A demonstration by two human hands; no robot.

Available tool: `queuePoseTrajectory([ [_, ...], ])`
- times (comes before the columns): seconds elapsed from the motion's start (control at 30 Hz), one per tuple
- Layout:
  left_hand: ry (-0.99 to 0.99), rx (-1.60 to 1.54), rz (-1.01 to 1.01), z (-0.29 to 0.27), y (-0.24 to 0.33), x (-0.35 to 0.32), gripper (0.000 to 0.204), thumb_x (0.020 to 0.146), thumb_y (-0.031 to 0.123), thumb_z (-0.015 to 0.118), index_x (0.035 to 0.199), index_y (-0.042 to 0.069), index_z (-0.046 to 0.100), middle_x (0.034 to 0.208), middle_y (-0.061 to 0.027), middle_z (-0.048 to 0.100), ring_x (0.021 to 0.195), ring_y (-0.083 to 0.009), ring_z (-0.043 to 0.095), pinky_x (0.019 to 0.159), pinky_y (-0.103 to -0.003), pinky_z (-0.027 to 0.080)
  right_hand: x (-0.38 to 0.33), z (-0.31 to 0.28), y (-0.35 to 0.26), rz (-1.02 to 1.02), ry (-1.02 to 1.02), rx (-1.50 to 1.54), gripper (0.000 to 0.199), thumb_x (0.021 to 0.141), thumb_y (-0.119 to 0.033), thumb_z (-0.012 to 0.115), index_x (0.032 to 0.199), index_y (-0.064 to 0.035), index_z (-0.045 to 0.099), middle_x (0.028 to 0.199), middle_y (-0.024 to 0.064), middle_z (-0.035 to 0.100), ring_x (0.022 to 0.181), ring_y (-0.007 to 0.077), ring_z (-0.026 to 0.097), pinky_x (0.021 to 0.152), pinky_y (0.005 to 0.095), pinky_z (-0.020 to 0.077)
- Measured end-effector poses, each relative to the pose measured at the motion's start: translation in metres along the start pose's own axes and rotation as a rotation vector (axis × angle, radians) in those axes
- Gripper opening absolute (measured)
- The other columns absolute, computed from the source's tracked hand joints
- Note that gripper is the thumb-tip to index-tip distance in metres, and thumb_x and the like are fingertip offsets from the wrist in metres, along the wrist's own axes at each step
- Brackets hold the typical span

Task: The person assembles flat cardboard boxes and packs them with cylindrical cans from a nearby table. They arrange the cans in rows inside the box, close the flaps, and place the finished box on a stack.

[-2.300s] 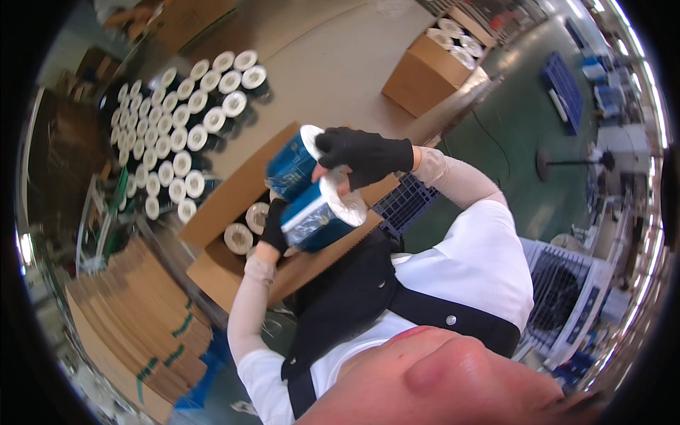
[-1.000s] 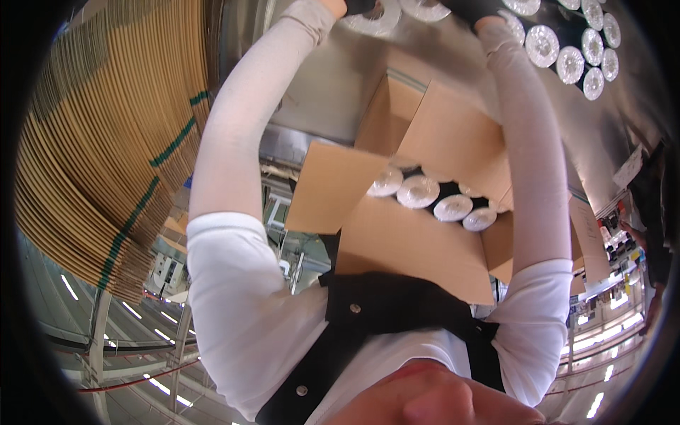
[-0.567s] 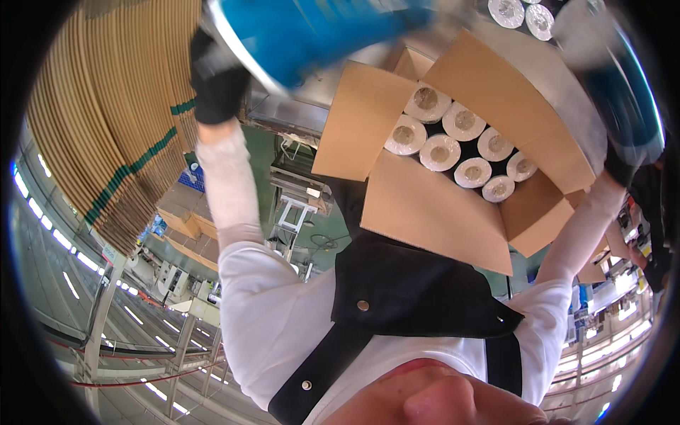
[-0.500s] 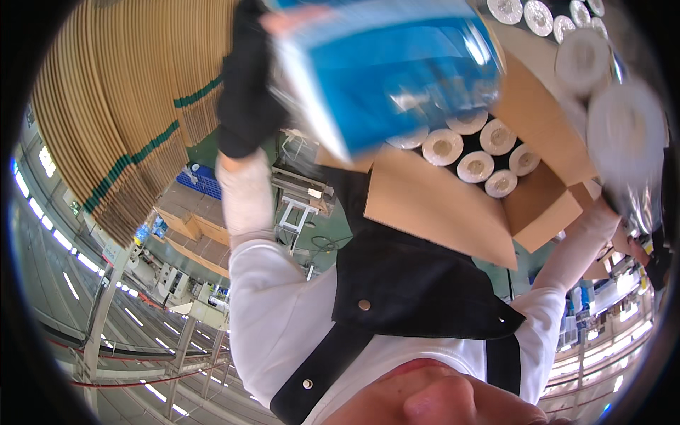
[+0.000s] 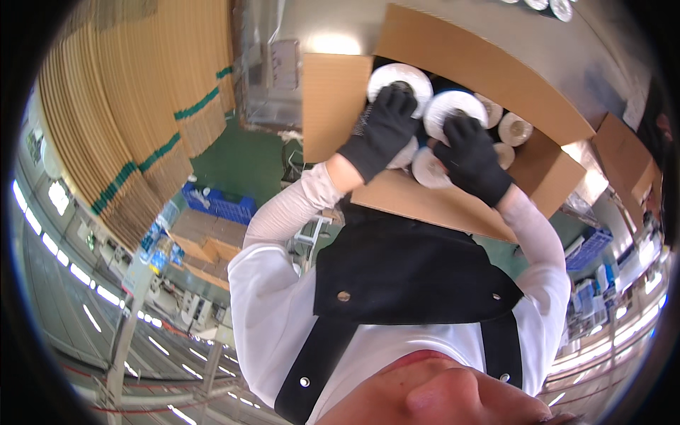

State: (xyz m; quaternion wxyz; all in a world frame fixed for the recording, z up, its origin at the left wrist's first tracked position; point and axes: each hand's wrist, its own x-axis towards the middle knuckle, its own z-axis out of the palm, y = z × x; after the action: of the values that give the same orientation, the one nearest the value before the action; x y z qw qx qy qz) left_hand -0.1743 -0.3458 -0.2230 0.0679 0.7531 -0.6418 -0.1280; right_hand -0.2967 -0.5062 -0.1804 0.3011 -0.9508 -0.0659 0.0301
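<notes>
An open cardboard box [image 5: 453,209] stands in front of me with its flaps spread. Several white rolls stand in it, their round ends facing up. My left hand [image 5: 382,132], in a black glove, has its fingers bent over the core of the left white roll [image 5: 402,71]. My right hand [image 5: 476,159], gloved alike, bends its fingers at the core of the roll beside it [image 5: 443,108]. Both of these ends sit higher than the smaller ends around them, such as the one at the right [image 5: 515,129]. The fingertips are partly hidden in the cores.
A tall stack of flat cardboard [image 5: 134,106] with green bands rises at the left. The box rests by a grey metal tabletop [image 5: 333,28]. More rolls [image 5: 559,8] lie at the far right edge. Another cardboard box [image 5: 627,159] is at right; a blue crate [image 5: 219,203] sits on the floor.
The blue-wrapped bundle my left hand held up is out of sight. My right hand came in from the far right, away from the rolls there. Both hands are now at roll ends in the box.
</notes>
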Motion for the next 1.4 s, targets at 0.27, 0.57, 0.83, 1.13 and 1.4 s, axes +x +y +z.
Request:
queuePoseTrajectory([
  [0.27,-0.192,-1.413,-0.29,-0.081,-0.132,0.069,0.025,0.087,0.019,0.058,0.105,0.003,0.059,0.105,-0.008,0.062,0.099,-0.0168,0.058,0.085,-0.029,0.045,0.074,-0.069,0.15,0.529,0.328,0.652,0.016,0.087,-0.019,0.058,0.093,-0.0049,0.062,0.078,0.0066,0.064,0.07,0.0141,0.06,0.068,0.0247,0.047],
  [0.57,0.101,0.095,-0.012,0.085,-0.295,0.269,0.027,0.082,0.023,0.054,0.105,0.011,0.06,0.125,-0.0146,0.048,0.114,-0.0331,0.047,0.095,-0.044,0.037,0.11,0.055,0.363,0.92,0.232,-0.413,0.051,0.07,-0.052,0.063,0.109,-0.0189,0.059,0.097,0.0167,0.06,0.095,0.0374,0.055,0.079,0.0463,0.0422],
  [0.83,-0.1,0.411,0.123,0.135,-0.323,0.323,0.045,0.088,0.036,0.04,0.126,0.016,0.049,0.137,-0.0185,0.038,0.128,-0.0361,0.035,0.104,-0.052,0.024,0.133,0.065,0.347,0.87,0.257,-0.461,0.052,0.068,-0.05,0.063,0.113,-0.023,0.057,0.099,0.019,0.056,0.101,0.0387,0.05,0.079,0.053,0.0387],
  [1.13,0.01,0.029,-0.156,0.006,-0.268,0.219,0.044,0.075,0.031,0.065,0.118,0.022,0.058,0.124,-0.0234,0.047,0.118,-0.041,0.04,0.098,-0.047,0.033,0.148,0.064,0.35,1.019,0.082,-0.274,0.049,0.071,-0.05,0.061,0.113,-0.0261,0.058,0.097,0.0152,0.063,0.094,0.033,0.058,0.078,0.0457,0.0446],
  [1.4,0.124,-0.226,0.034,-0.157,-0.072,0.106,0.045,0.067,0.013,0.066,0.11,0.01,0.058,0.119,-0.0193,0.048,0.103,-0.0344,0.05,0.091,-0.044,0.04,0.029,-0.002,0.397,0.75,0.43,0.245,0.039,0.073,-0.029,0.07,0.099,-0.0003,0.06,0.09,0.0091,0.063,0.083,0.0195,0.06,0.072,0.0329,0.0491],
])
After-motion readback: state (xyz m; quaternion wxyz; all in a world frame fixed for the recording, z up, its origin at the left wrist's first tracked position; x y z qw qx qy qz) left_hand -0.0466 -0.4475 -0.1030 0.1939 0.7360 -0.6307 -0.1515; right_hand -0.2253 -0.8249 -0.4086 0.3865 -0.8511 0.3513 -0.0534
